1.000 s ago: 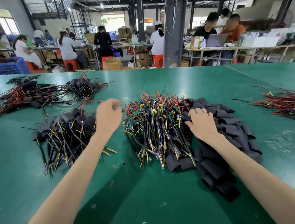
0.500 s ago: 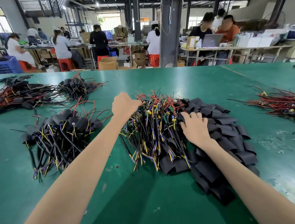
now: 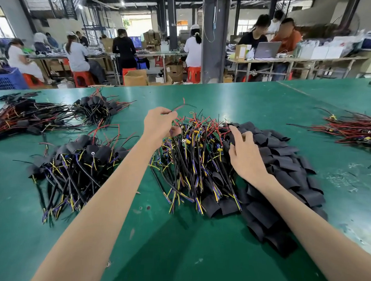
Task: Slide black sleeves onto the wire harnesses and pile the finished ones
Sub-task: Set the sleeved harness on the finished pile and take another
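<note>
Sleeves (image 3: 273, 210) are lying under and right of the right hand (image 3: 244, 151); its spread fingers are resting on them, gripping nothing. Bare harnesses (image 3: 192, 162) are sitting heaped between the hands. Left hand (image 3: 159, 123) is pinching a red lead (image 3: 178, 107) at the heap's far edge. Risk: tangled neighbours lifting with it and spilling toward the finished pile (image 3: 79, 157), left of that hand.

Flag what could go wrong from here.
Left hand pinches a thin red wire from the tangled loose harness pile; pulling may drag neighbours along. Right hand rests on overlapping black sleeves; it could lift several at once.
</note>
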`<state>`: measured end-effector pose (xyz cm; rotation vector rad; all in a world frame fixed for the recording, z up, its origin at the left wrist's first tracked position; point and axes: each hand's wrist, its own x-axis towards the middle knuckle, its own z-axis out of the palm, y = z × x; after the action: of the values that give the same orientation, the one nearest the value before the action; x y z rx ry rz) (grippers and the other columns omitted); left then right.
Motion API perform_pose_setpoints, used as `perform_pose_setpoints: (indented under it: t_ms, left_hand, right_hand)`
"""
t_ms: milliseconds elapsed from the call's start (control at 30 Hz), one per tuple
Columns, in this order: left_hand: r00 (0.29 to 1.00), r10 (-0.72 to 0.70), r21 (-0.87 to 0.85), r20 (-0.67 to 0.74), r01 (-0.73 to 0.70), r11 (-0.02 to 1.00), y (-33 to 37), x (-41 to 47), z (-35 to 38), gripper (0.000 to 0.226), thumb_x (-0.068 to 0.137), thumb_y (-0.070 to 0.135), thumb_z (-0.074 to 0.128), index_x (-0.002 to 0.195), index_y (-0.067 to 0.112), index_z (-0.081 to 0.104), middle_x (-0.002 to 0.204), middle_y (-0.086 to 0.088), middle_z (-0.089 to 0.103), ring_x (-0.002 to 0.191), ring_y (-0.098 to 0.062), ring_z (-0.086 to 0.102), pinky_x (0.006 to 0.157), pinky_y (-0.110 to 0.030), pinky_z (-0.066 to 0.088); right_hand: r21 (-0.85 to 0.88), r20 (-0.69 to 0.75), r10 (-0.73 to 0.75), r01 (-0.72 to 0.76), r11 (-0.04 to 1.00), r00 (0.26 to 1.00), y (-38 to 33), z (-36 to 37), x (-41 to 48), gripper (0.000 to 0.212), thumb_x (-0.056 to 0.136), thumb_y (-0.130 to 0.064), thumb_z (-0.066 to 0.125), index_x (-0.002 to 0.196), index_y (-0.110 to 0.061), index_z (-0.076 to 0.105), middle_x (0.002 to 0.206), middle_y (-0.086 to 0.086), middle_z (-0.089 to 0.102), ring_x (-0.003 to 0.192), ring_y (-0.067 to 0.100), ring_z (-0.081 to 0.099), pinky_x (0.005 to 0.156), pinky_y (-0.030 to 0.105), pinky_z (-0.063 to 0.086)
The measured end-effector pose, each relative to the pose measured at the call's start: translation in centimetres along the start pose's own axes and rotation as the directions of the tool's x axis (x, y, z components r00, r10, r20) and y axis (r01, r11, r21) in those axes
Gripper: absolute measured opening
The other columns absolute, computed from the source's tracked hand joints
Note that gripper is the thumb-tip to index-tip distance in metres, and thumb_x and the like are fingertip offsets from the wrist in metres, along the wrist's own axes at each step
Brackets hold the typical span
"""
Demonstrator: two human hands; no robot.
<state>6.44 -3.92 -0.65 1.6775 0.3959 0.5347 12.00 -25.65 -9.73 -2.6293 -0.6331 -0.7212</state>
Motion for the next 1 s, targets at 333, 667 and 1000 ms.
perform_pose_setpoints:
  t_ms: [333, 667, 1000]
  left_hand:
    - [0.855, 0.485, 0.108, -0.182, -0.473, 0.875, 0.6, -1.0, 0.5, 0.008, 0.096, 0.012, 0.052, 0.102, 0.008, 0.056, 0.083, 0.003, 0.053, 0.060, -0.005, 0.064, 0.063, -0.014, 0.045]
    - [0.994, -0.105, -0.774, 0.019, 0.081, 0.628, 3.7, 0.0, -0.1, 0.006, 0.099, 0.003, 0.042, 0.093, 0.002, 0.044, 0.080, -0.011, 0.048, 0.066, -0.021, 0.058, 0.071, -0.038, 0.056]
    - [0.967, -0.236, -0.957, 0.097, 0.156, 0.245, 3.6, -0.8, -0.7, 0.017, 0.100, -0.001, 0.037, 0.086, 0.002, 0.045, 0.084, -0.019, 0.050, 0.090, -0.026, 0.063, 0.086, -0.034, 0.053]
  right_hand:
    - [0.331, -0.189, -0.060, 0.121, 0.936, 0.980, -1.9, -1.4, -0.4, 0.047, 0.087, -0.007, 0.050, 0.130, -0.021, 0.040, 0.097, 0.003, 0.038, 0.058, 0.022, 0.043, 0.060, 0.033, 0.035]
    - [0.403, -0.199, -0.035, 0.115, 0.908, 0.979, -2.0, -1.6, -0.9, 0.041, 0.092, -0.011, 0.051, 0.131, -0.014, 0.042, 0.100, 0.001, 0.039, 0.057, 0.021, 0.042, 0.059, 0.029, 0.026]
    - [0.442, -0.214, -0.008, 0.104, 0.891, 0.977, -2.8, -2.2, -1.2, 0.041, 0.093, -0.013, 0.049, 0.132, -0.019, 0.038, 0.103, -0.001, 0.037, 0.055, 0.014, 0.042, 0.056, 0.029, 0.027]
